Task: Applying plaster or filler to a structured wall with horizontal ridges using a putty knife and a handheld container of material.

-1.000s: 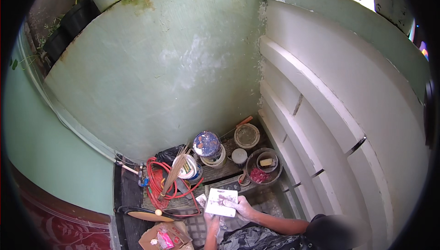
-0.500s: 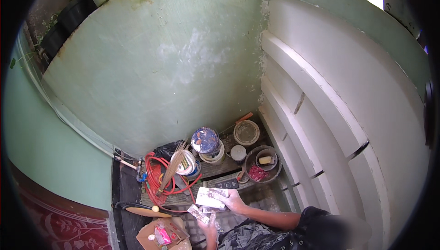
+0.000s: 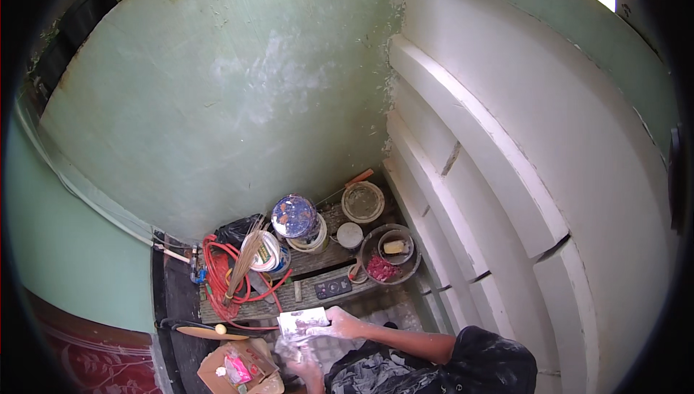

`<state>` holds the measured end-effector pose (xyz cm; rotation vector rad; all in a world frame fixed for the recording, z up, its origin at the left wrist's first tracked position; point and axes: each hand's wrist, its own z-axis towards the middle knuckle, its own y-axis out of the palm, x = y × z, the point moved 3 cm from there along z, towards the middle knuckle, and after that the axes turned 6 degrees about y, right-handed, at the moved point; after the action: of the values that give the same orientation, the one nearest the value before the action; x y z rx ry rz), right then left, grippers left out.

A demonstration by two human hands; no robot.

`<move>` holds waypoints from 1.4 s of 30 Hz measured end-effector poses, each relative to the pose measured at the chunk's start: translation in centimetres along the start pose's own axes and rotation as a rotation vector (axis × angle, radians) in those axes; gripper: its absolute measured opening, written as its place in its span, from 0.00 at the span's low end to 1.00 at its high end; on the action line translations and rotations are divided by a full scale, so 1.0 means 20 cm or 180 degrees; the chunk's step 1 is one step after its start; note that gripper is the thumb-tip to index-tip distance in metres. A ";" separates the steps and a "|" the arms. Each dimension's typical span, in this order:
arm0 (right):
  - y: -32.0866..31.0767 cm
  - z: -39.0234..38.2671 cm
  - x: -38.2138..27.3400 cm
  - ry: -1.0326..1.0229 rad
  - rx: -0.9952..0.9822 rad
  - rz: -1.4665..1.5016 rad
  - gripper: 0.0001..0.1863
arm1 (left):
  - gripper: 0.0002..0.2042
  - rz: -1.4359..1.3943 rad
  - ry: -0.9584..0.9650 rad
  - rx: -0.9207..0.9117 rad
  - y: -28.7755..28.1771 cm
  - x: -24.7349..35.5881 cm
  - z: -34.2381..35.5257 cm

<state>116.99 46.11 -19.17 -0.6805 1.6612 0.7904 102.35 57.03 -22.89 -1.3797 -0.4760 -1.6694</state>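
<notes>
Both my hands are at the lower middle, dusted with white. My right hand (image 3: 343, 324) grips a wide flat putty blade (image 3: 302, 319) by its right edge. White paste and brownish smears cover the blade. Just below it, my left hand (image 3: 307, 369) is closed on a smaller white-smeared scraper (image 3: 290, 351), which is smeared by motion. The scraper is close under the wide blade; whether they touch I cannot tell.
Ahead are a blue-lidded bucket (image 3: 294, 216), a white bucket (image 3: 264, 252), a round basin (image 3: 405, 270) and a coiled red hose (image 3: 215, 271). An open cardboard box (image 3: 249, 365) sits left of my hands. A green wall (image 3: 289, 126) and white ledged wall (image 3: 499, 199) enclose the corner.
The view has shifted, so the surroundings sit further left. The smaller scraper in my left hand has moved beneath the wide blade and blurred. The wide blade has turned slightly.
</notes>
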 end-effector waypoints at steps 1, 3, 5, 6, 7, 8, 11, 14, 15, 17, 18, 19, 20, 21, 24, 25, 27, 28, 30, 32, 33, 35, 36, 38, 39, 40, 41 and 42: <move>0.00 0.02 0.01 0.0025 -0.0157 0.0092 0.19 | 0.23 -0.0137 -0.0136 0.0271 0.00 -0.02 -0.01; -0.01 0.04 0.04 0.0268 -0.0333 0.0111 0.20 | 0.22 -0.0213 -0.0128 0.0371 -0.01 -0.05 0.02; -0.02 0.04 0.04 0.0276 -0.0596 0.0023 0.20 | 0.22 0.0028 -0.0286 0.0505 -0.03 -0.06 0.02; -0.01 0.03 0.04 0.0604 -0.0881 -0.0186 0.20 | 0.22 -0.0243 -0.0376 0.0495 -0.03 -0.06 0.02; -0.01 0.01 0.01 0.0207 -0.1046 -0.0017 0.20 | 0.22 -0.0262 -0.0403 0.0529 -0.04 -0.05 0.03; -0.01 0.00 -0.03 -0.0018 -0.1024 0.0093 0.20 | 0.22 -0.0280 -0.0417 0.0579 -0.04 -0.05 0.04; -0.01 -0.03 -0.17 -0.0808 -0.0547 -0.1613 0.19 | 0.21 -0.0359 -0.0482 0.0596 -0.02 -0.01 0.07; -0.03 0.05 -0.39 -0.0241 -0.0705 -0.2421 0.21 | 0.21 -0.0515 -0.0530 0.0544 0.02 0.03 0.13; -0.06 0.08 -0.55 -0.1005 -0.0652 -0.1937 0.19 | 0.21 -0.0583 -0.0532 0.0503 0.04 0.04 0.16; -0.21 0.16 -0.91 -0.1995 0.0087 -0.1912 0.12 | 0.21 -0.0686 -0.0537 0.0418 0.04 0.06 0.20; -0.34 0.20 -1.15 -0.3321 0.0742 -0.2668 0.12 | 0.21 -0.0720 -0.0556 0.0351 0.04 0.07 0.22; -0.51 0.22 -1.32 -0.2199 0.1311 -0.4053 0.14 | 0.21 -0.0756 -0.0575 0.0307 0.04 0.07 0.24; -0.64 0.23 -1.55 -0.3053 0.2283 -0.4315 0.15 | 0.21 -0.0778 -0.0602 0.0253 0.02 0.08 0.25; -0.77 0.24 -1.75 -0.3435 0.3487 -0.4579 0.17 | 0.21 -0.0798 -0.0623 0.0211 0.01 0.08 0.25; -1.08 0.36 -2.16 -0.2253 0.4327 -0.5630 0.06 | 0.21 -0.0819 -0.0699 0.0105 -0.03 0.06 0.26; -1.15 0.42 -2.24 -0.1473 0.4271 -0.6177 0.07 | 0.21 -0.0809 -0.0724 0.0069 -0.05 0.04 0.27; -1.27 0.47 -2.30 -0.1227 0.3955 -0.6878 0.07 | 0.21 -0.0793 -0.0760 0.0014 -0.08 0.02 0.26; -1.36 0.48 -2.31 -0.0581 0.3707 -0.7191 0.07 | 0.21 -0.0781 -0.0763 -0.0007 -0.11 0.00 0.26; -1.54 0.44 -2.34 -0.0378 0.3714 -0.8368 0.07 | 0.21 -0.0744 -0.0772 -0.0054 -0.14 -0.02 0.27; -1.74 0.34 -2.40 -0.0928 0.4034 -0.8156 0.07 | 0.21 -0.0755 -0.0822 -0.0099 -0.15 -0.05 0.28; -1.85 0.27 -2.40 -0.0886 0.4076 -0.8029 0.07 | 0.21 -0.0765 -0.0856 -0.0115 -0.16 -0.06 0.27; -2.00 0.16 -2.34 -0.0658 0.4091 -0.7899 0.09 | 0.21 -0.0776 -0.0916 -0.0188 -0.16 -0.08 0.27; -2.03 0.14 -2.29 -0.0418 0.3713 -0.7979 0.07 | 0.21 -0.0778 -0.0935 -0.0214 -0.16 -0.08 0.27; -2.05 0.11 -2.23 -0.0377 0.3036 -0.7814 0.07 | 0.21 -0.0812 -0.0976 -0.0276 -0.16 -0.09 0.25; -2.05 0.11 -2.21 0.0001 0.2706 -0.7877 0.08 | 0.21 -0.0814 -0.0997 -0.0312 -0.15 -0.09 0.25; -2.04 0.10 -2.18 0.0592 0.2129 -0.7837 0.09 | 0.21 -0.0808 -0.0993 -0.0328 -0.15 -0.09 0.25; -2.01 0.10 -2.22 0.0341 0.2408 -0.7930 0.09 | 0.21 -0.0823 -0.0991 -0.0333 -0.15 -0.09 0.25; -1.98 0.09 -2.26 0.0090 0.2766 -0.8045 0.08 | 0.21 -0.0837 -0.0995 -0.0331 -0.15 -0.08 0.25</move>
<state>158.65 24.83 18.79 -1.2982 0.0237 -1.5805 102.81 62.99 -22.23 -1.7270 -0.7873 -1.7096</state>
